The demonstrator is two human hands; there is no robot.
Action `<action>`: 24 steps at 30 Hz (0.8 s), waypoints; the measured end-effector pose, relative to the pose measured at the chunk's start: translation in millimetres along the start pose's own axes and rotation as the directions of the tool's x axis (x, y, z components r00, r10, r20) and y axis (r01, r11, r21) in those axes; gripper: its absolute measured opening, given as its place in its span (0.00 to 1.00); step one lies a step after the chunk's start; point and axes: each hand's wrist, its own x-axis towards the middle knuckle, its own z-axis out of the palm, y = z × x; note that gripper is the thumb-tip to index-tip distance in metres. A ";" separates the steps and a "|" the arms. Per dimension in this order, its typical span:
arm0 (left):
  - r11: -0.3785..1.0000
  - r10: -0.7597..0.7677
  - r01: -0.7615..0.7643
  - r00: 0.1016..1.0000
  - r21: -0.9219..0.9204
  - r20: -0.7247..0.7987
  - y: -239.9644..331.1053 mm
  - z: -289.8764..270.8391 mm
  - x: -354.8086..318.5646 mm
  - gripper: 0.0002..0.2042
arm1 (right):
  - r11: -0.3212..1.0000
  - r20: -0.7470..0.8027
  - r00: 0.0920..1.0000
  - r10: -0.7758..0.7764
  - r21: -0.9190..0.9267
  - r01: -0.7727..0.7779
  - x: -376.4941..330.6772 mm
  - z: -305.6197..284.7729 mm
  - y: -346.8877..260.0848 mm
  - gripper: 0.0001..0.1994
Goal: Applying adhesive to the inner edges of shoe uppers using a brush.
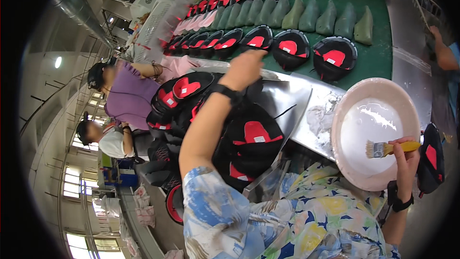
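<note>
My left hand (245, 69) reaches out over the edge of the green work surface (378, 62). Its fingers are curled closed at the near end of a black shoe upper (258, 38) with a red inside, and the fingertips are partly hidden. In my right hand (406, 165) is a brush (390, 149) with a yellow handle and pale bristles. I hold it level over a pale pink basin (341, 163) of white liquid, bristles pointing left, above the liquid.
More black uppers (334, 58) line the green surface, beside a row of dark green shoe lasts (309, 15). A pile of uppers (254, 134) lies by my left arm. Two people (132, 93) stand at the left; another person's arm (444, 52) shows far right.
</note>
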 end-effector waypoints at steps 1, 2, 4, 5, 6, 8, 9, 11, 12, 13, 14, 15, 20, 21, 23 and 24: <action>1.000 -0.015 0.015 0.999 -0.014 -0.037 -20.8 -23.9 -17.9 0.20 | 1.000 0.013 1.000 0.003 0.016 -0.004 1.2 2.5 0.3 0.07; 0.999 -0.023 0.025 0.998 0.038 -0.062 -42.1 -43.0 -37.2 0.23 | 1.000 0.030 1.000 0.008 0.011 -0.009 1.8 4.4 -1.5 0.07; 0.991 -0.070 0.073 0.997 0.108 -0.032 -78.4 -74.1 -73.0 0.29 | 1.000 0.041 0.999 -0.016 -0.014 0.016 3.0 4.1 -0.1 0.07; 0.986 -0.114 0.109 0.993 0.129 0.030 -90.2 -83.5 -90.7 0.33 | 1.000 0.038 0.999 -0.020 -0.004 0.020 3.1 5.9 0.8 0.07; 0.983 -0.118 0.112 0.993 0.148 0.030 -92.6 -94.8 -110.0 0.33 | 1.000 0.031 0.999 -0.025 0.012 0.025 3.5 6.0 1.0 0.07; 0.880 -0.157 0.035 0.963 0.473 0.221 -102.1 -89.3 -137.4 0.40 | 1.000 -0.006 1.000 -0.029 0.005 0.029 3.8 7.7 0.1 0.07; 0.928 -0.188 0.072 0.938 0.366 0.291 -113.3 -78.3 -157.6 0.45 | 1.000 0.033 0.999 -0.015 0.018 0.014 5.2 8.6 1.3 0.06; 0.981 -0.110 0.153 0.947 -0.123 0.302 -117.5 -56.0 -174.0 0.46 | 1.000 0.031 1.000 -0.001 0.020 0.001 9.0 11.4 3.0 0.06; 0.965 -0.107 0.163 0.960 -0.204 0.258 -106.3 -40.8 -170.9 0.45 | 0.999 0.060 0.998 0.015 0.049 -0.018 10.6 15.8 2.2 0.06; 0.947 -0.140 0.205 0.957 -0.247 0.255 -94.9 -31.5 -168.1 0.44 | 0.996 0.087 0.996 0.031 0.080 -0.038 12.4 19.1 1.1 0.06; 0.953 -0.181 0.231 0.953 -0.197 0.241 -70.1 -43.1 -168.7 0.42 | 0.996 0.061 0.998 0.029 0.077 -0.034 14.6 19.9 -1.7 0.06; 0.954 -0.207 0.249 0.951 -0.169 0.230 -56.8 -42.3 -163.7 0.39 | 1.000 0.087 0.996 -0.007 -0.001 0.007 14.6 24.3 -4.7 0.06; 0.994 0.073 -0.077 0.996 0.079 0.059 -29.7 -43.3 -144.8 0.20 | 0.963 0.167 0.983 -0.074 -0.243 0.114 15.4 23.7 -12.0 0.09; 0.993 0.117 -0.117 0.993 0.024 0.007 -36.9 -46.6 -146.7 0.17 | 0.964 0.149 0.986 -0.072 -0.245 0.107 15.2 21.4 -17.6 0.09; 0.997 -0.059 0.052 0.989 -0.060 -0.134 -58.8 -47.6 -149.2 0.13 | 0.900 0.221 0.971 -0.090 -0.399 0.174 17.3 23.4 -22.7 0.10; 0.999 -0.040 0.041 0.948 -0.005 -0.316 -66.9 -60.2 -156.7 0.14 | 0.897 0.201 0.971 -0.129 -0.393 0.200 18.2 17.7 -14.4 0.10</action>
